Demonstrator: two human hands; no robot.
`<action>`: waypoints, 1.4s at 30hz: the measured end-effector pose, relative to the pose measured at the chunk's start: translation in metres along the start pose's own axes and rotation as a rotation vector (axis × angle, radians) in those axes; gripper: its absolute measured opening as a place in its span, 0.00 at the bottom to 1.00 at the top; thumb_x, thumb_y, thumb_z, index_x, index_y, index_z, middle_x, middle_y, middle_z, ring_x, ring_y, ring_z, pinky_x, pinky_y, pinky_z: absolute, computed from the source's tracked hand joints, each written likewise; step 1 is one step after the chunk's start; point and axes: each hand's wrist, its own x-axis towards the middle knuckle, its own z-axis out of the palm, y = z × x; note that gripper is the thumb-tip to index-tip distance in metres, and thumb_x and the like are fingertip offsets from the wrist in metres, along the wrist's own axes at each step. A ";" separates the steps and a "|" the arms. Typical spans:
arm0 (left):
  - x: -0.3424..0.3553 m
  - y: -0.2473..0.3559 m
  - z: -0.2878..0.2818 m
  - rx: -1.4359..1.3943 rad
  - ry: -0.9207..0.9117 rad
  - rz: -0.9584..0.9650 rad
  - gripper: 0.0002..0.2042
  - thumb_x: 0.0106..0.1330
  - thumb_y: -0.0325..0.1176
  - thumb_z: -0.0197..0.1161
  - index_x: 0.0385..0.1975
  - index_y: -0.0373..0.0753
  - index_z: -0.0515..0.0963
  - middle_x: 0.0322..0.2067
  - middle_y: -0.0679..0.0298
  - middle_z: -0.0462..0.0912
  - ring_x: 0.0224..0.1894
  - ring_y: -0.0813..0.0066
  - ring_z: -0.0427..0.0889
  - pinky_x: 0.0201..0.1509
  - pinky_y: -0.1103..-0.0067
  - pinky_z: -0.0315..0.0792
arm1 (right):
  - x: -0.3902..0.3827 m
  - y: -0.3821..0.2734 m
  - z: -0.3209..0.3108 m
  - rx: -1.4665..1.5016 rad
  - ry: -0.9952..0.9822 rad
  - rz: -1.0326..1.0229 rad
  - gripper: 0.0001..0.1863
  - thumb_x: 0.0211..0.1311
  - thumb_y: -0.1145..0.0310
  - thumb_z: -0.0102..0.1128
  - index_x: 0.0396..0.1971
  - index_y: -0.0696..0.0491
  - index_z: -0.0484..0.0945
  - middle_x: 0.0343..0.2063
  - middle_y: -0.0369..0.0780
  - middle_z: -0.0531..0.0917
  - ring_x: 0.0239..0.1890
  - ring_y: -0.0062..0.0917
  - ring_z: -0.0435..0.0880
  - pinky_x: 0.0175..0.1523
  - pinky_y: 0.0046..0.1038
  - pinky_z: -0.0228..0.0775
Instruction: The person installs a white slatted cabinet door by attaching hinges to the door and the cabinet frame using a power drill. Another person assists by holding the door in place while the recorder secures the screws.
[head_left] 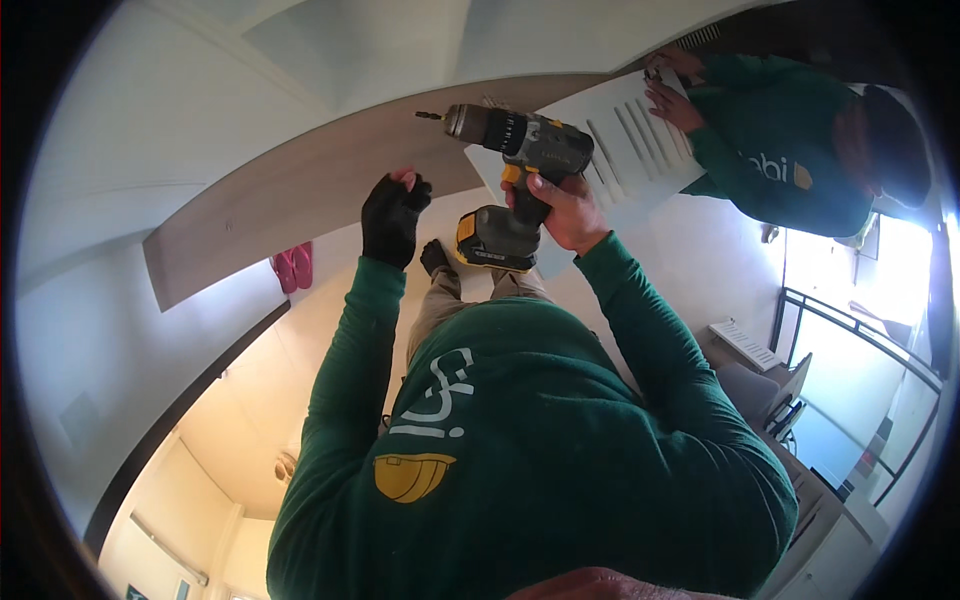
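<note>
The cordless drill [515, 160], grey and black with yellow trim and a battery pack at its foot, is held in the upper middle of the view, its bit pointing left and lying just off the face of a long pale wooden board [300, 195]. The right hand [568, 210] is wrapped around the drill's grip, fingers closed on the handle. The left hand [392, 218], in a black fingerless glove, is raised against the lower edge of the board with its fingers curled; whether they clamp the board or only press on it cannot be told. Judged from this arrangement, the step in hand is lining up the bit; the bit tip appears not yet seated in the surface. The next move calls for a steady brace from the left hand and the drill held square to the board. To the right, a co-worker in a green top [790, 150] rests both hands on a white slatted panel [630, 140]. A pair of pink slippers [293, 268] lies on the floor below. The trigger finger is hidden behind the handle, the board runs out of frame at its left end, and fisheye curvature bends every straight edge.
</note>
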 end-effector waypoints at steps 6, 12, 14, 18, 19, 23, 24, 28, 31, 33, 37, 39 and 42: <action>0.017 0.008 0.079 0.230 -0.177 0.076 0.12 0.75 0.32 0.56 0.49 0.30 0.75 0.41 0.58 0.82 0.47 0.66 0.82 0.52 0.72 0.78 | -0.024 -0.016 -0.043 0.053 0.159 0.040 0.21 0.75 0.56 0.54 0.54 0.58 0.74 0.40 0.44 0.85 0.38 0.27 0.83 0.47 0.31 0.76; 0.007 -0.032 0.145 -0.541 0.079 -0.380 0.13 0.73 0.34 0.55 0.50 0.32 0.74 0.45 0.52 0.82 0.49 0.57 0.82 0.56 0.65 0.77 | -0.050 -0.032 -0.116 0.071 0.179 0.103 0.25 0.73 0.52 0.55 0.55 0.59 0.73 0.40 0.47 0.83 0.35 0.29 0.84 0.42 0.32 0.78; 0.006 -0.034 0.163 -0.636 0.052 -0.378 0.15 0.74 0.36 0.54 0.51 0.32 0.74 0.46 0.52 0.81 0.50 0.55 0.82 0.57 0.63 0.76 | -0.057 -0.046 -0.124 -0.008 0.133 0.108 0.26 0.71 0.51 0.58 0.54 0.59 0.73 0.38 0.47 0.82 0.32 0.29 0.83 0.38 0.32 0.78; 0.006 -0.043 0.187 -0.635 0.017 -0.364 0.16 0.75 0.38 0.53 0.51 0.31 0.74 0.49 0.50 0.81 0.52 0.55 0.82 0.58 0.65 0.76 | -0.061 -0.056 -0.158 -0.131 0.163 0.210 0.24 0.71 0.52 0.58 0.53 0.59 0.73 0.36 0.45 0.82 0.29 0.26 0.81 0.33 0.28 0.75; 0.007 -0.044 0.191 -0.582 0.042 -0.371 0.16 0.75 0.38 0.53 0.51 0.31 0.74 0.48 0.50 0.81 0.51 0.56 0.82 0.57 0.65 0.77 | -0.060 -0.060 -0.161 -0.167 0.150 0.213 0.26 0.71 0.50 0.58 0.53 0.59 0.73 0.36 0.46 0.82 0.29 0.27 0.81 0.33 0.28 0.75; 0.010 -0.059 0.194 -0.519 0.084 -0.391 0.15 0.74 0.38 0.55 0.49 0.31 0.74 0.45 0.51 0.82 0.48 0.57 0.83 0.55 0.66 0.78 | -0.062 -0.067 -0.171 -0.270 0.120 0.235 0.30 0.70 0.47 0.58 0.54 0.60 0.72 0.37 0.47 0.82 0.29 0.28 0.82 0.34 0.29 0.76; 0.009 -0.061 0.194 -0.549 0.118 -0.395 0.15 0.73 0.39 0.55 0.49 0.31 0.75 0.44 0.52 0.82 0.47 0.58 0.83 0.55 0.66 0.78 | -0.061 -0.069 -0.174 -0.285 0.114 0.241 0.29 0.70 0.47 0.58 0.54 0.60 0.72 0.37 0.47 0.82 0.29 0.28 0.82 0.34 0.29 0.76; 0.010 -0.062 0.198 -0.602 0.166 -0.420 0.15 0.72 0.40 0.57 0.47 0.33 0.75 0.42 0.52 0.83 0.45 0.58 0.84 0.54 0.65 0.78 | -0.057 -0.071 -0.180 -0.288 0.063 0.222 0.28 0.69 0.49 0.59 0.54 0.60 0.73 0.36 0.46 0.82 0.29 0.26 0.82 0.34 0.28 0.76; 0.010 -0.053 0.202 -0.549 0.175 -0.417 0.15 0.72 0.40 0.57 0.45 0.34 0.76 0.41 0.53 0.82 0.45 0.58 0.84 0.54 0.65 0.78 | -0.054 -0.074 -0.180 -0.285 0.064 0.234 0.25 0.69 0.52 0.61 0.54 0.58 0.74 0.35 0.43 0.83 0.28 0.23 0.81 0.34 0.26 0.75; 0.011 -0.054 0.203 -0.546 0.147 -0.366 0.14 0.72 0.40 0.57 0.45 0.34 0.76 0.41 0.54 0.83 0.45 0.59 0.84 0.54 0.65 0.78 | -0.052 -0.077 -0.181 -0.293 0.061 0.239 0.25 0.69 0.53 0.61 0.54 0.58 0.74 0.35 0.43 0.83 0.27 0.23 0.81 0.34 0.26 0.75; 0.014 -0.050 0.208 -0.360 0.123 -0.329 0.14 0.72 0.39 0.57 0.45 0.33 0.76 0.40 0.55 0.82 0.46 0.61 0.84 0.55 0.66 0.78 | -0.049 -0.080 -0.187 -0.347 0.028 0.236 0.27 0.70 0.51 0.59 0.54 0.61 0.72 0.37 0.48 0.83 0.30 0.27 0.82 0.35 0.29 0.76; 0.015 -0.050 0.206 -0.434 0.159 -0.385 0.14 0.72 0.38 0.57 0.45 0.31 0.76 0.41 0.54 0.83 0.46 0.61 0.84 0.54 0.66 0.79 | -0.048 -0.082 -0.187 -0.345 0.009 0.231 0.27 0.70 0.52 0.59 0.54 0.61 0.73 0.38 0.47 0.83 0.30 0.27 0.82 0.35 0.29 0.76; 0.016 -0.049 0.200 -0.422 0.126 -0.394 0.16 0.72 0.38 0.58 0.46 0.30 0.77 0.42 0.52 0.84 0.46 0.59 0.85 0.53 0.66 0.80 | -0.047 -0.082 -0.193 -0.360 -0.009 0.248 0.26 0.70 0.52 0.59 0.55 0.60 0.73 0.38 0.47 0.83 0.30 0.26 0.82 0.35 0.29 0.76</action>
